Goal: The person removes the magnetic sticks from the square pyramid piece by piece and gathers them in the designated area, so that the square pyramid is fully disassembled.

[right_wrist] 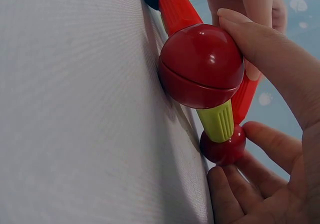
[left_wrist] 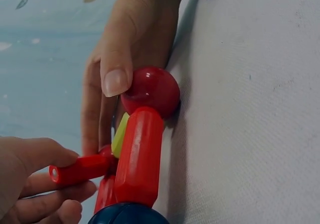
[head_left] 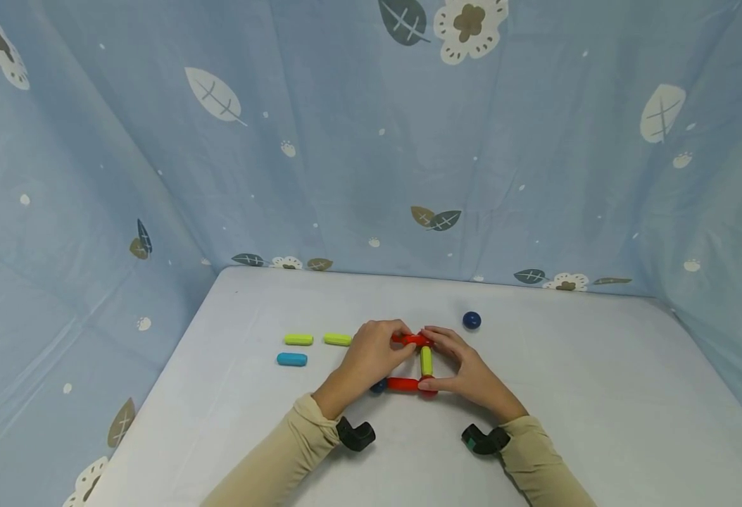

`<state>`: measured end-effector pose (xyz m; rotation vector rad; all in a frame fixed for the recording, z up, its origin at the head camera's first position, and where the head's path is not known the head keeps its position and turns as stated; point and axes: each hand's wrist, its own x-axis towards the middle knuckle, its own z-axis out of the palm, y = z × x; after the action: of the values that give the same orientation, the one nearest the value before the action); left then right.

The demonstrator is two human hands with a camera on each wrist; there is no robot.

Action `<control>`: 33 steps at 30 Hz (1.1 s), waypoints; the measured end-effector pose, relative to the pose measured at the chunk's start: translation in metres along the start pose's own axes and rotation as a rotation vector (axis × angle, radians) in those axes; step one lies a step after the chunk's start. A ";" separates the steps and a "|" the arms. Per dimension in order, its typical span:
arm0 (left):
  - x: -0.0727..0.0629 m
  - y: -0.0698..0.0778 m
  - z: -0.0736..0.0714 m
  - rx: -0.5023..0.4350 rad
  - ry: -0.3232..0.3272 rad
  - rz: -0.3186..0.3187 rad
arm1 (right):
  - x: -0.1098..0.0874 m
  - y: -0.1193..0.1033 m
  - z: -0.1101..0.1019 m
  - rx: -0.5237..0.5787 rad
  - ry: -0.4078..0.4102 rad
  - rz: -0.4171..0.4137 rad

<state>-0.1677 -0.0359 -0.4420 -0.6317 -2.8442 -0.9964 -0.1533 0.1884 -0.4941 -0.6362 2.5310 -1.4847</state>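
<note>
My left hand (head_left: 374, 351) pinches a red rod (left_wrist: 80, 169) between thumb and fingers. One end of that rod meets the far red ball (right_wrist: 223, 145); its free end shows a small metal dot. My right hand (head_left: 472, 373) spans two red balls, thumb on the near red ball (left_wrist: 151, 91) and fingertips around the far one. A yellow-green rod (head_left: 426, 361) joins these balls. From the near ball, another red rod (head_left: 403, 384) runs left to a dark blue ball (head_left: 379, 386). A further red rod (left_wrist: 105, 191) lies partly hidden behind it.
Left of my hands lie two yellow-green rods (head_left: 298, 339) and a light blue rod (head_left: 291, 359). A loose dark blue ball (head_left: 472, 320) sits behind my right hand. The white table (head_left: 599, 394) ends at a patterned blue curtain (head_left: 346, 176).
</note>
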 end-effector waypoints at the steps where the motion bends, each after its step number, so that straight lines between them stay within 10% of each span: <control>1: 0.000 0.000 0.000 -0.006 -0.001 0.000 | 0.000 0.000 0.000 0.000 0.001 0.001; 33: 0.003 -0.003 -0.018 -0.281 -0.061 -0.023 | 0.001 -0.003 0.001 0.000 0.002 0.017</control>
<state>-0.1728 -0.0486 -0.4290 -0.6607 -2.7914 -1.4202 -0.1530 0.1858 -0.4916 -0.6116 2.5311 -1.4810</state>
